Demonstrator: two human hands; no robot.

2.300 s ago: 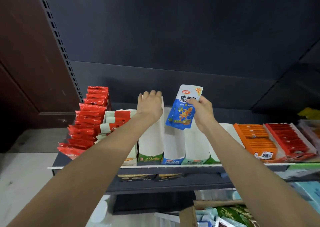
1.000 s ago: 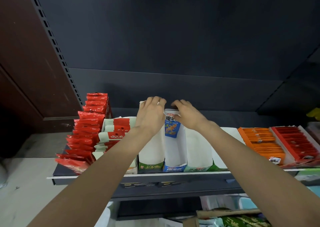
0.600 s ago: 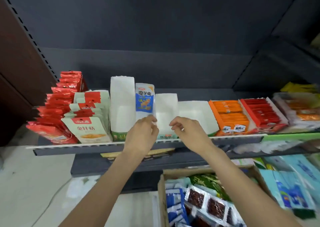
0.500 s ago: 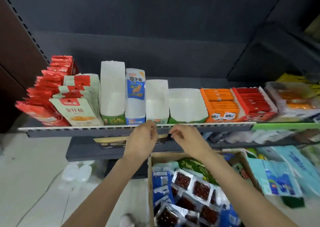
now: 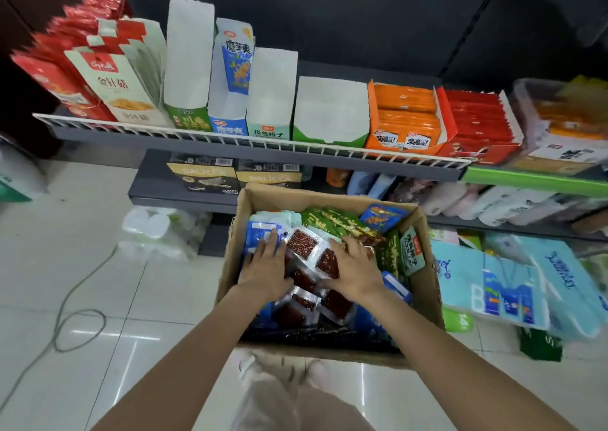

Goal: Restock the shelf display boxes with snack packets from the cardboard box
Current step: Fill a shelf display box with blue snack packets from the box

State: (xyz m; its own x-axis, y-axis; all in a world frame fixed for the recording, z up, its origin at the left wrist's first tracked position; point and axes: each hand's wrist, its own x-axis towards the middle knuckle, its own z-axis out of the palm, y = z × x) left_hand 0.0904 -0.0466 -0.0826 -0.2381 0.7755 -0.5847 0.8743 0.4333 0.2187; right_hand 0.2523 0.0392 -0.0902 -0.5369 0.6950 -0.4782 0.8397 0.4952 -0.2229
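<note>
Fetch step. Both hands down in the cardboard box [image 5: 424,276] on the floor: left hand [image 5: 265,268] and right hand [image 5: 353,268] flat, fingers spread on clear packets [image 5: 301,243], gripping nothing. Blue packet [image 5: 235,59] stands alone in its display box [image 5: 228,128]. Next, I judge: sort out matching blue packets.

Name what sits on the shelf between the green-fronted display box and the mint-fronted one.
In the head view, the blue-fronted display box stands between the green-fronted display box and the mint-fronted display box, holding one blue snack packet.
</note>
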